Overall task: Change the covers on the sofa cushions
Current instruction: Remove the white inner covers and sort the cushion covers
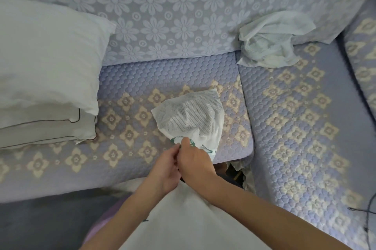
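Note:
A white mesh cushion cover [191,115] with green print near its opening lies bunched on the sofa seat [126,91]. My left hand [165,165] and my right hand [193,160] meet at its near edge, both pinching the fabric. A white cushion [183,219] lies under my forearms, close to my body. On the left, two white cushions [44,62] are stacked, the lower one with dark piping. A crumpled pale cover [268,42] lies at the back right against the backrest.
The sofa has a lilac quilted seat with cream flower shapes and a pale flowered backrest [173,9]. A second seat section [305,119] runs to the right. A dark cable [368,211] hangs at the right edge. Grey floor [40,225] shows at the lower left.

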The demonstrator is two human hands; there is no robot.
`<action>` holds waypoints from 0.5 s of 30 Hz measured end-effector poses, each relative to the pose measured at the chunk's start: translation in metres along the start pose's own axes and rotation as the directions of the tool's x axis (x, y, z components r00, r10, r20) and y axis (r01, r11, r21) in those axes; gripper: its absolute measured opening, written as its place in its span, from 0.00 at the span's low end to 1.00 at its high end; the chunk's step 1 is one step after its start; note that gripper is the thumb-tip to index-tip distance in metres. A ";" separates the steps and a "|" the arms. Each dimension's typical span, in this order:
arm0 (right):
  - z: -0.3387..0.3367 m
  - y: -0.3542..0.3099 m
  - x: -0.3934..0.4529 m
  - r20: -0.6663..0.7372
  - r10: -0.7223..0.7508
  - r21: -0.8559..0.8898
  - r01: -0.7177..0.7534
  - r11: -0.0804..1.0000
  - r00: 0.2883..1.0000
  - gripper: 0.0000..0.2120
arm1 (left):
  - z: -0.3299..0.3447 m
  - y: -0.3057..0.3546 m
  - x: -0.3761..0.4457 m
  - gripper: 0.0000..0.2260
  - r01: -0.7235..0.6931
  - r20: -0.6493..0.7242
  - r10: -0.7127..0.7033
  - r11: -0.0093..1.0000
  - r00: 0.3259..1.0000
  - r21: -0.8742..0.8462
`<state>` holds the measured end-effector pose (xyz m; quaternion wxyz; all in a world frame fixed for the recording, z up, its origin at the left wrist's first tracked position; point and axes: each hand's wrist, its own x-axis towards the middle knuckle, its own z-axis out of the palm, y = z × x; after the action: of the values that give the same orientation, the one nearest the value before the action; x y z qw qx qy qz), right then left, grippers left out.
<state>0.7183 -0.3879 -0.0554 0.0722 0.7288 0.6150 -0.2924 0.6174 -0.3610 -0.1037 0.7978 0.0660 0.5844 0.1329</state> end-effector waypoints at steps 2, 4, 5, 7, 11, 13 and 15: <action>-0.012 0.002 0.001 -0.018 -0.009 0.008 0.009 1.000 1.000 0.13 | 0.012 0.015 -0.005 0.22 -0.020 0.026 0.020 1.000 0.999 0.004; -0.028 0.002 0.002 -0.047 0.059 0.168 -0.050 0.985 0.997 0.09 | 0.033 0.026 -0.018 0.13 -0.064 -0.043 0.065 0.997 0.997 0.041; -0.033 0.003 0.003 -0.045 0.115 0.278 -0.098 0.955 0.992 0.08 | 0.046 0.029 -0.023 0.07 -0.108 -0.099 0.118 0.989 0.988 0.101; -0.037 0.007 0.009 0.031 0.316 0.557 -0.278 0.782 0.948 0.07 | 0.062 0.030 -0.028 0.11 -0.189 -0.256 0.275 0.930 0.927 0.316; -0.025 0.050 0.033 0.253 0.590 0.737 -0.548 0.396 0.767 0.12 | 0.071 0.034 -0.040 0.09 -0.278 -0.347 0.522 0.784 0.779 0.554; -0.021 0.088 0.036 0.315 0.657 0.736 -0.613 0.286 0.685 0.16 | 0.062 0.043 -0.043 0.10 -0.340 -0.336 0.537 0.799 0.774 0.496; -0.018 0.138 0.033 0.344 0.719 0.709 -0.670 0.223 0.603 0.16 | 0.048 0.060 -0.048 0.08 -0.407 -0.348 0.495 0.864 0.796 0.298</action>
<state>0.8565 -0.3833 -0.0930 -0.1498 0.8825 0.0309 -0.4447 0.6414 -0.3150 -0.0295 0.5894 0.2571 0.7170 0.2690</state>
